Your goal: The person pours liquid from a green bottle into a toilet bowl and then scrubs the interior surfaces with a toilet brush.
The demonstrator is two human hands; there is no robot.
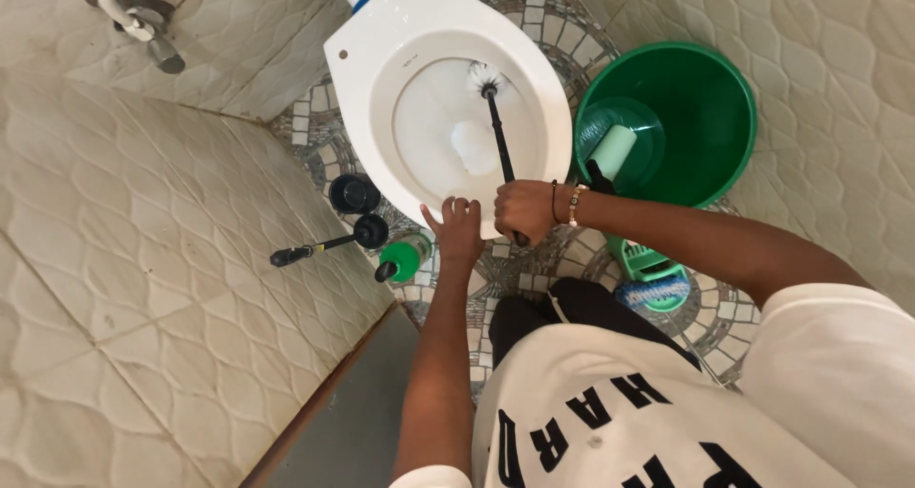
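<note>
The right hand (523, 212) is closed in a fist round the black handle of a toilet brush (496, 126), the fingers wrapped tight near the handle's upper end; that high grip keeps the hand outside the bowl while the long shaft reaches down into it, the white bristle head lying against the far inner wall of the white toilet bowl (381, 50). The left hand (458, 229) rests on the near rim of the bowl, fingers spread and holding nothing — it looks like a brace, steadying the person as they lean over from above. The bowl sits in a narrow corner between pale tiled walls, so everything else is crowded about its foot on the mosaic floor (534, 11); a large green bucket (734, 107) stands just right of the bowl, touching or nearly touching it, with a smaller green scoop (620, 150) lying inside, its pale handle tilted up toward the rim where a hand could catch it. To the left of the bowl stands a black brush holder (354, 193), empty and upright, near enough that the brush could go straight back; beside it a plunger (329, 245) lies on its side, handle pointing left, and a small green-headed tool (403, 259) sits just under the bowl's front edge. A green scrubbing brush (653, 283) lies on the floor below the right forearm; a tap (152, 35) juts from the wall at upper left.
</note>
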